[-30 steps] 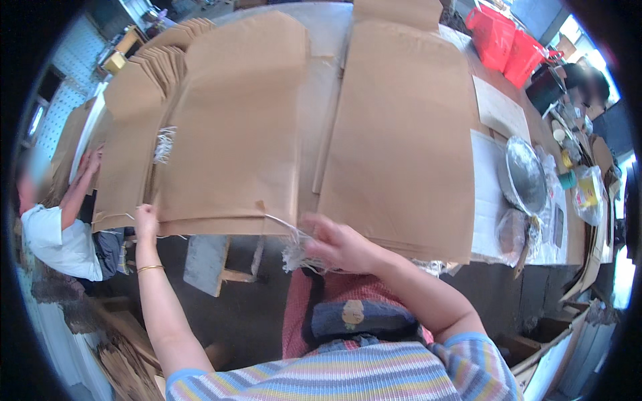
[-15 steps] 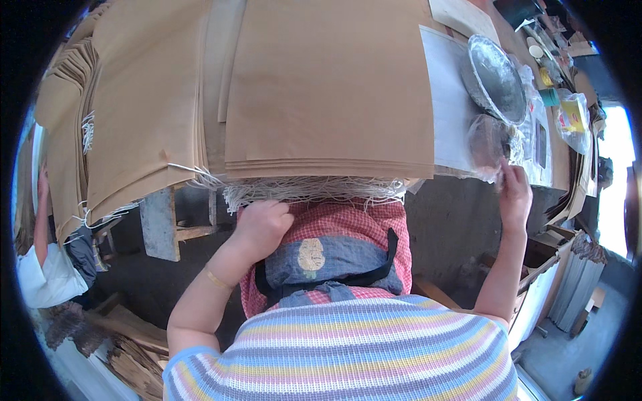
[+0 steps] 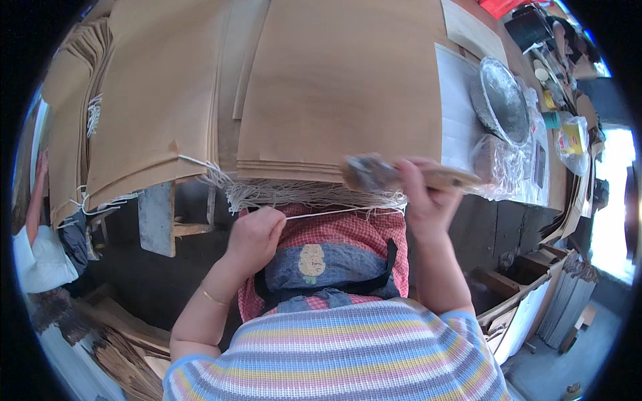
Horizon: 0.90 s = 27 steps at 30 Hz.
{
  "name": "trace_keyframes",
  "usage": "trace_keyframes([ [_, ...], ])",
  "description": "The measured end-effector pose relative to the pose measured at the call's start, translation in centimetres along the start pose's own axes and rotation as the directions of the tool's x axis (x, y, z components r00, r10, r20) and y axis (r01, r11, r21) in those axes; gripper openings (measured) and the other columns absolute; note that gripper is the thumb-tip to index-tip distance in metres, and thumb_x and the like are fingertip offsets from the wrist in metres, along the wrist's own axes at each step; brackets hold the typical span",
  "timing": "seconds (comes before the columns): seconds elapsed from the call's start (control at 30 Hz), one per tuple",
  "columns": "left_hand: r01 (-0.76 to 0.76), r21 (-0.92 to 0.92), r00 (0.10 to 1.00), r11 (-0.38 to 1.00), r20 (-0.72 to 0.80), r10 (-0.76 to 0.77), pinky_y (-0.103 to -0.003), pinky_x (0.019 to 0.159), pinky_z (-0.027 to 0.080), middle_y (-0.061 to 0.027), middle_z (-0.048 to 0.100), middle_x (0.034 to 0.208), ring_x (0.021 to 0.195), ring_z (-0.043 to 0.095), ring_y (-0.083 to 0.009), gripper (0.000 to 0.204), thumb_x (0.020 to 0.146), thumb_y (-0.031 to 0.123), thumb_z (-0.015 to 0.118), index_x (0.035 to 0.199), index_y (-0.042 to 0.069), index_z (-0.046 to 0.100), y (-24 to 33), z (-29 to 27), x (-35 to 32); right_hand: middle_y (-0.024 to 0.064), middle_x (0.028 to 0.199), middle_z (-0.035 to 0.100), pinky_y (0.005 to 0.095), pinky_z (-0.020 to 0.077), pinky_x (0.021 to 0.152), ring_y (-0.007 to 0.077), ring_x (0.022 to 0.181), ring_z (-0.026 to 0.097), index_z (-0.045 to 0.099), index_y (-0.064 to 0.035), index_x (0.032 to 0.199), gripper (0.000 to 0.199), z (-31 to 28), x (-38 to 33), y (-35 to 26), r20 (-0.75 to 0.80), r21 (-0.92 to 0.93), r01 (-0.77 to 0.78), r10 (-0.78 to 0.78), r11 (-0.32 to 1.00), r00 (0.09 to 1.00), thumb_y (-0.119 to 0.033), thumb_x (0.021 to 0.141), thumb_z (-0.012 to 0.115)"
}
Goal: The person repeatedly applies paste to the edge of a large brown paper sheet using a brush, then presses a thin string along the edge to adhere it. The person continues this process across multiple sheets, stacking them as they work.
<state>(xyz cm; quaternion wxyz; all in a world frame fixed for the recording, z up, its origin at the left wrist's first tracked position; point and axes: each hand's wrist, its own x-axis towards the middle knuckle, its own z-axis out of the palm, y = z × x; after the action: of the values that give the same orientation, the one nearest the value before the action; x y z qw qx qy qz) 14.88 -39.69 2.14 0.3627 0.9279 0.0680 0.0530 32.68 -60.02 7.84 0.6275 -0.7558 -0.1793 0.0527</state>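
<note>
My right hand grips a flat brush by its wooden handle, with the whitish, blurred bristles pointing left over the front edge of a stack of brown paper sheets. Closed fingers of my left hand pinch one end of a white string, which runs to the right across my lap. A thick bundle of white strings lies along the stack's near edge, between it and the red checked cloth on my lap.
Another brown paper stack with strings stands at the left. On the right are a metal bowl smeared white and a crumpled clear plastic bag. Another person's arm shows at the far left; a wooden trestle is under the table.
My right hand has come left from beside the plastic bag, now with the brush held over the paper edge. A string now stretches out from my left hand.
</note>
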Motion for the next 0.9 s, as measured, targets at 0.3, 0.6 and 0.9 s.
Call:
trace_keyframes([
  [0.3, -0.016, 0.508, 1.0, 0.861, 0.008, 0.014, -0.037, 0.067, 0.052, -0.0185, 0.054, 0.128, 0.083, 0.06, -0.0275, 0.007, 0.073, 0.002, 0.059, 0.08, 0.002, 0.055, -0.6, -2.0, 4.8, 0.016, 0.056, 0.059, 0.0351, 0.0477, 0.051, 0.0242, 0.051, 0.062, 0.062, 0.001, 0.065, 0.027, 10.7, 4.7, 1.2, 0.166, -0.306, 0.104, -0.055, 0.946, 0.985, -0.02, 0.079, 0.07],
  [0.6, -0.008, 0.537, 0.997, 0.843, 0.07, -0.035, -0.037, 0.073, 0.052, -0.0167, 0.053, 0.131, 0.085, 0.059, -0.0275, 0.009, 0.071, 0.001, 0.057, 0.079, 0.002, 0.055, -0.4, -1.9, 5.2, 0.0184, 0.055, 0.056, 0.0402, 0.0458, 0.05, 0.0345, 0.052, 0.059, 0.057, 0.0007, 0.06, 0.031, -2.9, 5.2, 3.1, -0.057, -0.701, 0.053, -0.13, 0.711, 0.99, -0.022, 0.078, 0.068],
  [0.9, -0.007, 0.561, 0.993, 0.828, 0.098, -0.059, -0.039, 0.078, 0.049, -0.0172, 0.051, 0.132, 0.087, 0.056, -0.03, 0.007, 0.084, 0.004, 0.054, 0.079, 0.0, 0.054, 0.3, -2.3, 5.5, 0.0058, 0.063, 0.063, 0.0332, 0.047, 0.056, 0.0185, 0.057, 0.06, 0.067, -0.0041, 0.076, 0.021, -5.5, 6.8, 2.9, -0.085, -0.421, -0.029, -0.007, 0.907, 0.996, -0.024, 0.083, 0.067],
])
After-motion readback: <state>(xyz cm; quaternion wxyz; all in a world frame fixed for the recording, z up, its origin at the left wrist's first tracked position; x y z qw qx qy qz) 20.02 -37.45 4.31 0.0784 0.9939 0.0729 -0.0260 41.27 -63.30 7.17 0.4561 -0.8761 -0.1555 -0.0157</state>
